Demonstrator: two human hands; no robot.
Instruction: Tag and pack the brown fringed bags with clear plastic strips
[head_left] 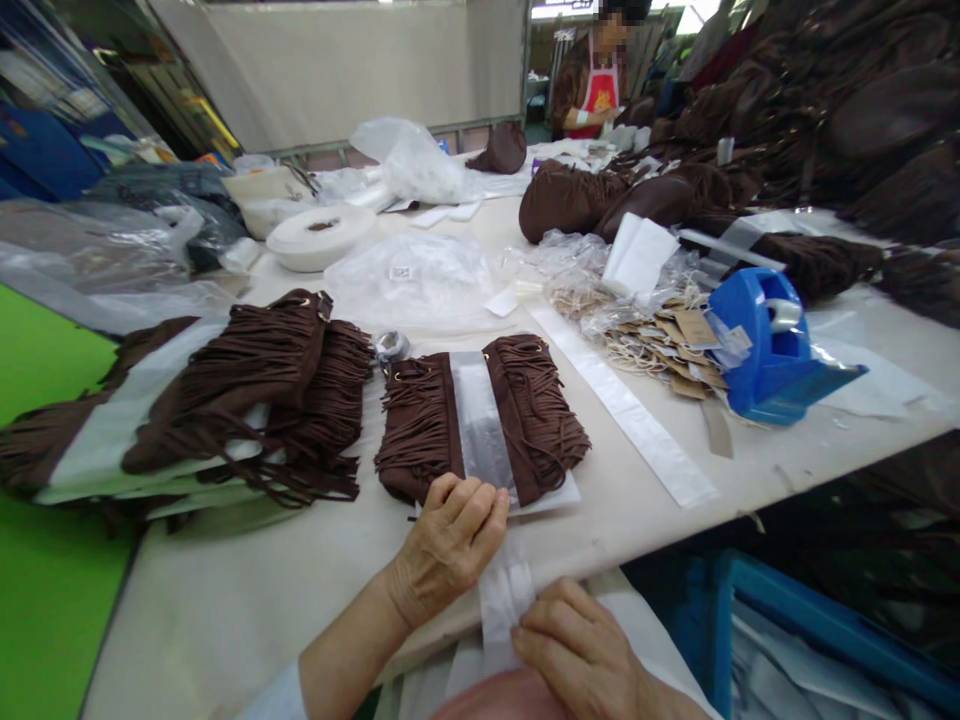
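A brown fringed suede bag (420, 420) lies flat on the white table (247, 590) in front of me, with a clear plastic band (480, 420) wrapped round its middle. My left hand (450, 540) rests on the near end of the bag, fingers curled and pressed onto the band and the white paper under it. My right hand (585, 650) sits at the table's near edge, its fingers pinched on the white strip (504, 600) that hangs down from the bag.
A pile of banded fringed bags (247, 390) lies to the left. A blue tape dispenser (772, 350), paper tags with strings (675, 350), a plastic strip (630, 415), a white tape roll (319, 235) and plastic bags stand behind. Brown bags heap at right. A person in a red apron (600, 90) works at the far end.
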